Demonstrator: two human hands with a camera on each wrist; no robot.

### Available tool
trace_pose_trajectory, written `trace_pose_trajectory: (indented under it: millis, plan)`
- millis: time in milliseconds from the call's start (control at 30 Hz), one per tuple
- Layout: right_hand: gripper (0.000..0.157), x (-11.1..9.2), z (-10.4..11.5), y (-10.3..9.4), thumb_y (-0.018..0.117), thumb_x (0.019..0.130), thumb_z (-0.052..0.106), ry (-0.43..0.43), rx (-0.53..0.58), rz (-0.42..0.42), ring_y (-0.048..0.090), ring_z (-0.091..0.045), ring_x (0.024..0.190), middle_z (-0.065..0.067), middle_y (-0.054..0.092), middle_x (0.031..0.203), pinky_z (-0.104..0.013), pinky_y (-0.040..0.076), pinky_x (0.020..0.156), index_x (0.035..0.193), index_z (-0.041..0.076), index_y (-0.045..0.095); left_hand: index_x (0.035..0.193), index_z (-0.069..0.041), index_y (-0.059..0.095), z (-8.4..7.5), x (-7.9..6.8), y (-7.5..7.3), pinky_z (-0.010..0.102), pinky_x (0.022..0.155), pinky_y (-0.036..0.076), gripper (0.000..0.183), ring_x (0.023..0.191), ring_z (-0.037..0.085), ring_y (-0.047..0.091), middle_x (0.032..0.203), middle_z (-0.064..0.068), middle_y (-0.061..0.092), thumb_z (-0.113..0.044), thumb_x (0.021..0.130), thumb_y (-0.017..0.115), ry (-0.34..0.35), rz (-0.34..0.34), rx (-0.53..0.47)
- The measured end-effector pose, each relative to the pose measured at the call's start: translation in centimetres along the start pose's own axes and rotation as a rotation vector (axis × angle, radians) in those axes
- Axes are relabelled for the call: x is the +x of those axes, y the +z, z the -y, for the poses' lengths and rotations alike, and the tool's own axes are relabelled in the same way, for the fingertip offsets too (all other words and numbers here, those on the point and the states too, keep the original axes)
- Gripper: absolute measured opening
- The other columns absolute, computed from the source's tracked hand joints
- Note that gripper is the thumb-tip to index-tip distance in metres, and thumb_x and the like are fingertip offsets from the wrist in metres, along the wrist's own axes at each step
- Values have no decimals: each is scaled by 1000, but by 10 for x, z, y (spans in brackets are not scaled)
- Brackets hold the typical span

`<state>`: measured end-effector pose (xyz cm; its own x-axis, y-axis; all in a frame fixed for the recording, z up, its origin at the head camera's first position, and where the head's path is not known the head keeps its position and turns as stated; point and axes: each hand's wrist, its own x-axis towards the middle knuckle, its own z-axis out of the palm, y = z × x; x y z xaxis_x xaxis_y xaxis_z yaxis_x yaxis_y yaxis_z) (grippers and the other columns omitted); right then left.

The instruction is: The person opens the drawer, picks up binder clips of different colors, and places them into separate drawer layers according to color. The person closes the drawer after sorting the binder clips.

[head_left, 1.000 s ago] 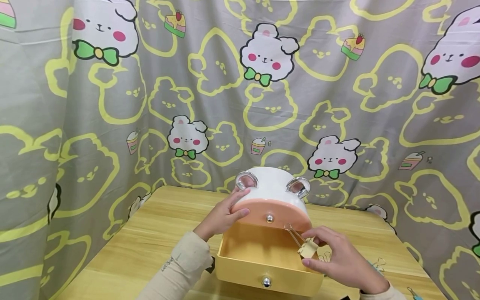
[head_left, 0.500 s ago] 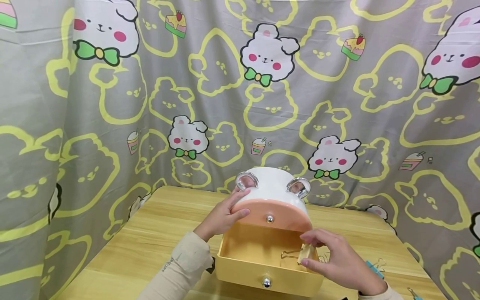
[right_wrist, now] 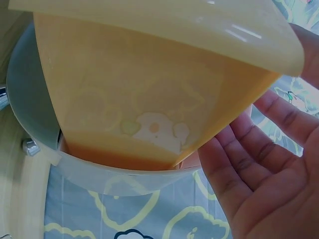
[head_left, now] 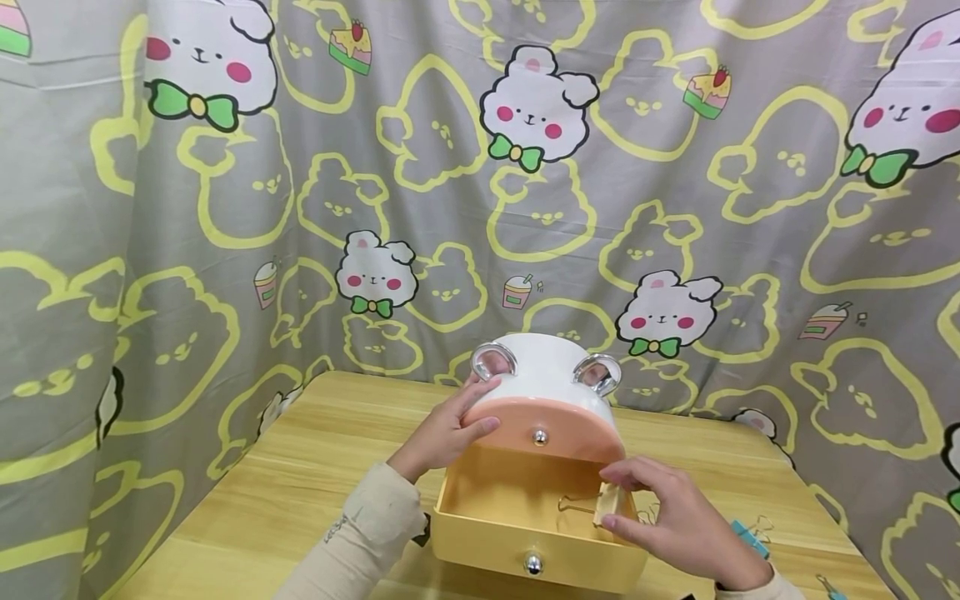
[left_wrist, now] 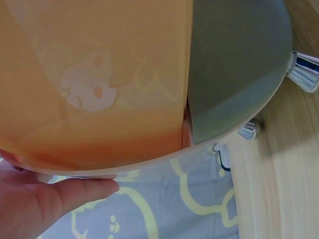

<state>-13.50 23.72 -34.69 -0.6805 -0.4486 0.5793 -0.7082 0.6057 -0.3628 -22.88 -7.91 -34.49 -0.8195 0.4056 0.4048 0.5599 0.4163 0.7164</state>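
Note:
A small white storage box point(head_left: 542, 364) with silver ears stands on the table, its pink upper drawer front point(head_left: 517, 423) pushed in and its yellow lower drawer point(head_left: 480, 537) pulled out. My left hand point(head_left: 448, 427) holds the box's upper left side, thumb on the pink front. My right hand point(head_left: 678, 510) pinches a pale yellow binder clip point(head_left: 608, 505) at the drawer's right wall, its wire handle pointing left over the drawer's inside. In the right wrist view, the fingers point(right_wrist: 239, 164) show beside the drawer's underside point(right_wrist: 134, 99); the clip is hidden there.
Blue binder clips point(head_left: 752, 537) lie on the wooden table point(head_left: 300, 475) right of the right hand. Another pale clip's wire handles point(head_left: 651, 512) show just behind the drawer's right wall. A grey patterned curtain point(head_left: 450, 192) surrounds the table. Silver feet point(left_wrist: 249, 129) support the box.
The right hand has turned the binder clip so its wire handle swings from pointing up at the pink front to pointing left, lower over the drawer. The left hand has not moved.

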Motion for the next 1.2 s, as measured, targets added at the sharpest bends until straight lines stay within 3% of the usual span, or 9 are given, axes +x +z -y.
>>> trace_pose_trajectory:
  millis: [600,800,1200]
  plan:
    - [35,4,1,3,82,77,9,-72,-3,-37,64,-13,89,9,65,102,-32,55,73,107,19,66,147,-24,43,1,0,0,62,107,22,58,143,35,20,157,14,23,-32,93,65,2,-3,-3]
    - [34,3,1,2,81,79,9,-46,12,-30,64,-12,89,14,63,103,-31,54,74,107,21,66,147,-24,43,0,1,-1,61,107,22,59,143,35,20,157,14,24,-31,93,65,10,0,-7]
    - [33,-6,-6,-1,82,75,9,-12,-38,-86,62,-8,86,8,65,99,-29,53,71,103,19,68,147,-23,42,1,1,-2,60,108,23,59,143,34,21,157,14,24,-32,93,65,6,8,-10]
